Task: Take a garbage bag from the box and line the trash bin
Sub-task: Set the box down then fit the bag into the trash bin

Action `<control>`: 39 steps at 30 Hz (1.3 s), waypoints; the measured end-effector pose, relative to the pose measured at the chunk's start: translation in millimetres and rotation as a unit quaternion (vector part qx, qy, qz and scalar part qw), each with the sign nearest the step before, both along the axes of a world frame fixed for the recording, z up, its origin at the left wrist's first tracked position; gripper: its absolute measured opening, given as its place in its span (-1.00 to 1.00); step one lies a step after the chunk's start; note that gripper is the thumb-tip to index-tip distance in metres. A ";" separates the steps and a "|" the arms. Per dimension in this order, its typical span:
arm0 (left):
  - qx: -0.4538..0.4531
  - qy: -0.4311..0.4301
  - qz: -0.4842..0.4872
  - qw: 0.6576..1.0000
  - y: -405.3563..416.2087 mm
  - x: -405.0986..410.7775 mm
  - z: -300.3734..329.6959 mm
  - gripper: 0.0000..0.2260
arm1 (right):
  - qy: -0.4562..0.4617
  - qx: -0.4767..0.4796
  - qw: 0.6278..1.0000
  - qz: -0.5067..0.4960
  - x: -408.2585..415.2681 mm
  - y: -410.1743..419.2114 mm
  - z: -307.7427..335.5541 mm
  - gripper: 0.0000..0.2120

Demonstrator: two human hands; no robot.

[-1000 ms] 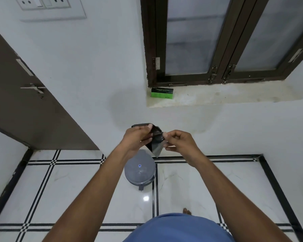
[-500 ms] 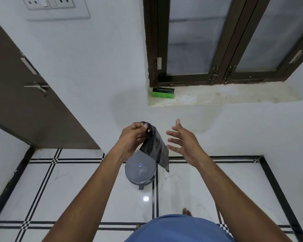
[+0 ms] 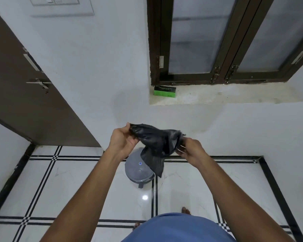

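A black garbage bag (image 3: 156, 142) is stretched between my two hands at chest height, its lower end hanging down. My left hand (image 3: 123, 138) pinches its left corner. My right hand (image 3: 189, 149) grips its right side, fingers curled into the plastic. Directly below on the floor stands the grey round trash bin (image 3: 138, 172) with its lid closed; the bag's tail hides part of it. The green box (image 3: 164, 91) of bags lies on the windowsill at its left end.
A white wall faces me, with a dark-framed window (image 3: 226, 41) above the sill (image 3: 217, 98). A brown door (image 3: 24, 93) with a metal handle is at the left. The floor is white tile with black lines. My bare feet (image 3: 185, 210) stand behind the bin.
The bag went from a small fold in both hands to hanging from my left hand alone. Now my right hand has taken hold again and the bag is spread wider.
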State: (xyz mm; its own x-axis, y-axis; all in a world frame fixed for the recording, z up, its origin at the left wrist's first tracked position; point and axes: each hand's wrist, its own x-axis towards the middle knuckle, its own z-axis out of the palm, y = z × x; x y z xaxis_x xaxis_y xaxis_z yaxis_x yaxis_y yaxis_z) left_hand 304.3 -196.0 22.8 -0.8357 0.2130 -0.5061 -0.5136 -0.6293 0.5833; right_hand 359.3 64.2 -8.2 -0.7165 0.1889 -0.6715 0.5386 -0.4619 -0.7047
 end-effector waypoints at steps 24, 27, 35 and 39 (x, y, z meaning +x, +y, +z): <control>-0.577 0.062 -0.229 0.781 -40.1 -14.1 -17.4 -0.70 | 0.087 0.283 0.955 0.000 -25.9 -2.0 -11.3 -0.59; -0.345 0.053 -0.228 0.909 -37.5 -6.3 6.9 -0.68 | 0.069 0.265 0.962 -0.001 -24.3 1.8 -20.2 -0.65; -0.287 0.077 -0.266 0.917 -25.2 -2.0 12.8 -0.64 | 0.031 0.458 0.875 0.156 -20.8 16.3 -14.3 -0.59; -0.403 0.187 -0.392 0.806 -9.7 -3.3 17.8 -0.53 | 0.191 0.460 0.805 0.321 -10.6 -6.3 23.5 -0.11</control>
